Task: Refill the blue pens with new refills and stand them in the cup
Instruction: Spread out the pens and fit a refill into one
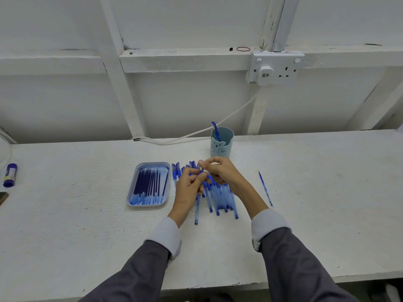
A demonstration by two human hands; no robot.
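While the left hand [190,184] and right hand [221,171] pinch one pen [197,209] whose length points toward the person, the cup [225,146] stands just behind, nearer the right.

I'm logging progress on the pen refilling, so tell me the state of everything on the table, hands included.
Cup, upright, one pen standing inside.
Tray, flat, holding a row of refills.
Pens, lying piled beside the tray.
Loose refill, lying alone right of the pile.
Left hand, fingers curled round held pen.
Right hand, fingers pinching its top end.
Glue stick, lying capped, far left.
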